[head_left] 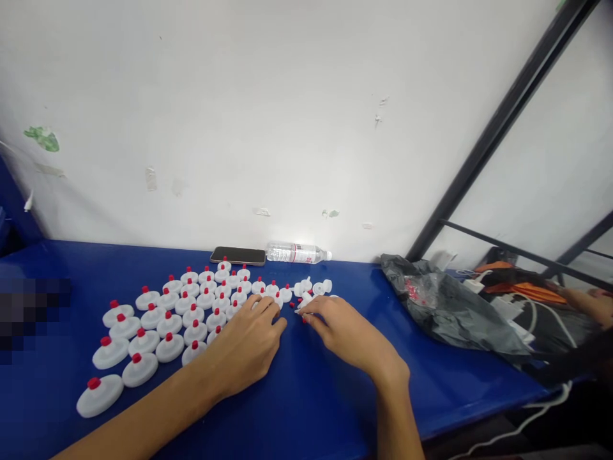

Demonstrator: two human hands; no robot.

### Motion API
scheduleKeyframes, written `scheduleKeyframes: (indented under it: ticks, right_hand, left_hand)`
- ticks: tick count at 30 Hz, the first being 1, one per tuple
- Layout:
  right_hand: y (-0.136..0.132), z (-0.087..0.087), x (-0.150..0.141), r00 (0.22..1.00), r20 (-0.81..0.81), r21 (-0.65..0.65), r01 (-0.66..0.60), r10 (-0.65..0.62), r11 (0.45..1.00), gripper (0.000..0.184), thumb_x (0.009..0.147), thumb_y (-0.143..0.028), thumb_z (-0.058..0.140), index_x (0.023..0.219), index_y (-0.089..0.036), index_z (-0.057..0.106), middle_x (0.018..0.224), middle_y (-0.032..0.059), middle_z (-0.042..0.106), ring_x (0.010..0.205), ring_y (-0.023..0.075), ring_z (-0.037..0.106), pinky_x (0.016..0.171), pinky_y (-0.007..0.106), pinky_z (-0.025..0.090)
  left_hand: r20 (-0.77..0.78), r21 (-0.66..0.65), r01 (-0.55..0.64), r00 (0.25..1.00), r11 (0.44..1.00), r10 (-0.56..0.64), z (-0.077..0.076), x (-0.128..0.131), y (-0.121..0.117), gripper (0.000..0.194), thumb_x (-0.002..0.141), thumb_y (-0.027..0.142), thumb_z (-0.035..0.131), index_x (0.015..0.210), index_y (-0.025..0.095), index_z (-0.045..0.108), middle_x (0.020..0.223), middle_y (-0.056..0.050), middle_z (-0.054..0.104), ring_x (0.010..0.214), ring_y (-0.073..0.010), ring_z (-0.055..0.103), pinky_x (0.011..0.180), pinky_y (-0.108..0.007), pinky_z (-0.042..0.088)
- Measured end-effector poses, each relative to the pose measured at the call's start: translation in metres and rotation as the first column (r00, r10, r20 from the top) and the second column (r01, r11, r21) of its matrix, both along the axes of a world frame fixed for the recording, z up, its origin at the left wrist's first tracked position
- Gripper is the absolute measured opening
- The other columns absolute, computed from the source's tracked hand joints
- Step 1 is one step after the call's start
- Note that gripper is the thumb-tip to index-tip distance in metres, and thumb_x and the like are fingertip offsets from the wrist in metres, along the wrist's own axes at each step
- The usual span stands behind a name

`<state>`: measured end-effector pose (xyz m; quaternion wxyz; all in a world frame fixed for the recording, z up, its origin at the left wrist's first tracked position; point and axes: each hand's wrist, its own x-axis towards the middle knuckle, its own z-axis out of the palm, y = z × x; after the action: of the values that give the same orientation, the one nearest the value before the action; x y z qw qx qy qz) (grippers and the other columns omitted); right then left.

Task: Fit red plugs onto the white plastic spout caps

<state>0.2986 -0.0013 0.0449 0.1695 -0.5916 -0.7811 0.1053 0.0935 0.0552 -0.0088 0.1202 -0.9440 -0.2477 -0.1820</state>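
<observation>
Phone (237,256) (left of bottle (295,253)) behind lids (193,315)

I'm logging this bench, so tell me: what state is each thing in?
White round plastic pieces with red tips: standing grouped, tips up
White plastic pieces without red tips: loose, jumbled
Small red pieces: scattered
Clear plastic bottle: on its side, white cap on
Black-screened flat phone: lying flat, screen dark
Dark grey plastic bag: crumpled
Left hand: fingers bent
Right hand: fingers bent
</observation>
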Motion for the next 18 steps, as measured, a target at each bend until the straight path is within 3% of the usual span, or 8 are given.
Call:
scheduleKeyframes:
  ticks: [4, 11, 18]
  right_hand:
    - [0.0, 0.007, -0.001, 0.997, 0.036, 0.012, 0.061, -0.061, 0.998, 0.024, 0.1, -0.022, 0.055, 0.101, -0.024, 0.079, 0.108, 0.0045, 0.08, 0.102, 0.0225, 0.072, 0.091, 0.03, 0.049]
    - [0.004, 0.007, 0.006, 0.956, 0.105, 0.078, 0.266, -0.274, 0.961, 0.021, 0.093, -0.016, 0.062, 0.094, -0.028, 0.08, 0.095, 0.0025, 0.081, 0.09, 0.0239, 0.074, 0.074, 0.031, 0.048]
    - [0.005, 0.004, 0.016, 0.924, 0.132, 0.082, 0.35, -0.358, 0.933, 0.019, 0.092, -0.016, 0.061, 0.096, -0.027, 0.077, 0.094, 0.0037, 0.08, 0.089, 0.0228, 0.073, 0.07, 0.029, 0.045]
  left_hand:
    - [0.007, 0.034, 0.049, 0.999, 0.998, -0.049, 0.001, 0.004, -0.007, 0.02, 0.091, 0.007, 0.049, 0.094, 0.015, 0.067, 0.099, -0.012, 0.065, 0.103, -0.0301, 0.058, 0.094, -0.05, 0.046]
    - [0.089, -0.043, 0.172, 0.982, 0.984, -0.168, -0.007, 0.011, -0.021, 0.018, 0.095, 0.012, 0.05, 0.098, 0.018, 0.068, 0.101, -0.011, 0.068, 0.106, -0.0283, 0.059, 0.097, -0.046, 0.046]
    - [0.103, -0.067, 0.178, 0.98, 0.982, -0.171, -0.009, 0.011, -0.022, 0.029, 0.095, 0.008, 0.044, 0.11, 0.016, 0.068, 0.109, -0.012, 0.069, 0.112, -0.0276, 0.061, 0.099, -0.043, 0.048]
